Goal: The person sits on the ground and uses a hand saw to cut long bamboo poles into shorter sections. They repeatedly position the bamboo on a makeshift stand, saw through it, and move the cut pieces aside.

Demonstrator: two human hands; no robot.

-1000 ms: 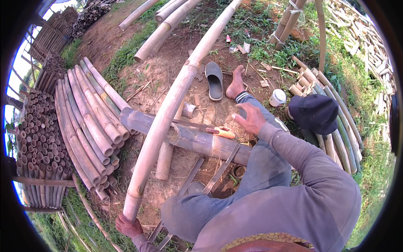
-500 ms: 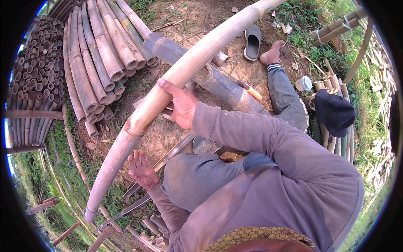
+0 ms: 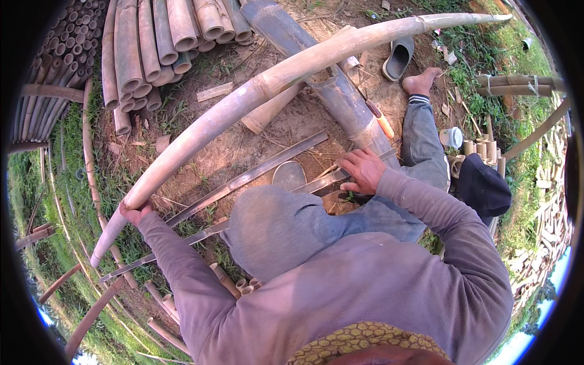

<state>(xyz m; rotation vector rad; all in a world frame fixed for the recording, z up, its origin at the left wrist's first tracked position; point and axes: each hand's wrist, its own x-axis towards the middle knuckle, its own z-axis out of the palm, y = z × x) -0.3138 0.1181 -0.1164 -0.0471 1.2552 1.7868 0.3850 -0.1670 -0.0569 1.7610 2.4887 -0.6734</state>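
A long, pale, curved bamboo pole [image 3: 207, 118] slants across the view, resting over a thick dark bamboo log [image 3: 344, 100] with a notch cut in it. Near the pole's lower left end, my left hand [image 3: 135, 213] is closed around it from beneath. My right hand [image 3: 363, 171] is over the right end of a long flat strip [image 3: 204, 234], fingers bent and thumb on the near side. A second flat strip [image 3: 261, 167] lies just beyond it. Close to the log is a tool with an orange handle [image 3: 384, 126].
Stacked bamboo poles [image 3: 143, 55] fill the far left. My bent knee [image 3: 267, 219] is in the middle. A dark sandal [image 3: 398, 59], a white cup [image 3: 451, 137] and a dark cap [image 3: 483, 185] are on the right. Short bamboo pieces [image 3: 243, 286] lie near my left arm.
My right hand has let go of the bamboo pole and moved right to the flat strip. My left hand, open before, has closed around the pole's lower end. The view has shifted.
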